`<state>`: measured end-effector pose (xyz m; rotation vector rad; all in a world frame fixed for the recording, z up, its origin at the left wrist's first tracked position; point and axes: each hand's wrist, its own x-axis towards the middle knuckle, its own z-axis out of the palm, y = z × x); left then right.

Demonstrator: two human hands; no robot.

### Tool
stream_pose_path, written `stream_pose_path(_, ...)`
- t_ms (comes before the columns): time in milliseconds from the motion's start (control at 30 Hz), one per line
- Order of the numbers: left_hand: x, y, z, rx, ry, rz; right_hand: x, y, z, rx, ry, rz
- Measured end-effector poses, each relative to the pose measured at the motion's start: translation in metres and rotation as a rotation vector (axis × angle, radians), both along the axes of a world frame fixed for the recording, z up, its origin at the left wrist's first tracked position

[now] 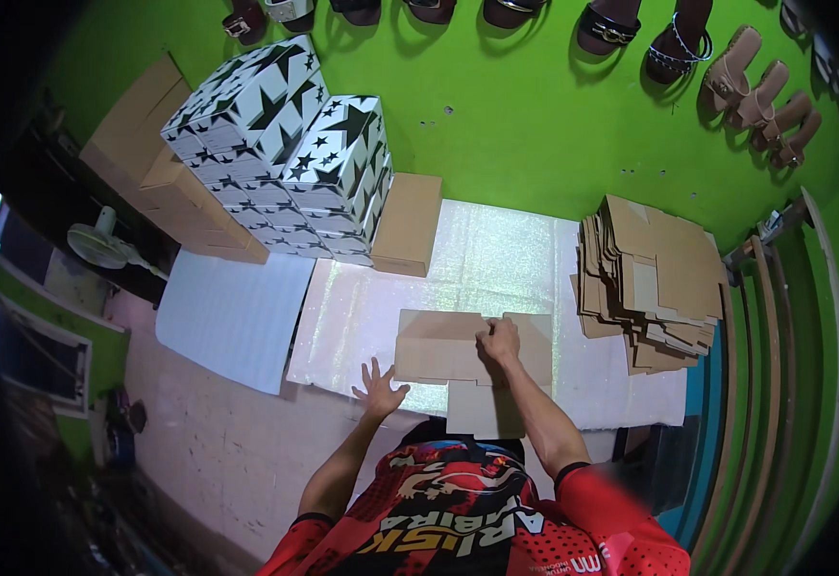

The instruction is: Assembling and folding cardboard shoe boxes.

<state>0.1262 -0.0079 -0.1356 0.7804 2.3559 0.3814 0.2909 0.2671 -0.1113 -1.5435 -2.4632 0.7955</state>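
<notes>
A flat brown cardboard box blank (436, 353) lies unfolded on the white shiny table cover, with one panel reaching over the front edge towards me. My right hand (501, 341) is on its upper right part, fingers curled and closed at a cut edge of the cardboard. Just beyond the blank's left end, my left hand (379, 389) is held with its fingers spread, and nothing is in it.
White boxes with black stars (328, 173) are stacked at the back left, beside plain brown boxes (408, 223). A pile of flat cardboard blanks (645, 278) lies at the right. Sandals (609, 29) hang on the green wall. A fan (102, 238) stands at the left.
</notes>
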Motion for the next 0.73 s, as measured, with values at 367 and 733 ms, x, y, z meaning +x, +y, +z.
stream_pose_path(367,-0.023,0.037,0.037,0.363,-0.186,0.116,0.021,-0.011,0.114,0.225,0.625,0.063)
stream_pose_path(733,-0.030,0.044,-0.008,0.480,-0.386,0.058,0.101,-0.056,0.104,0.202,0.567,0.018)
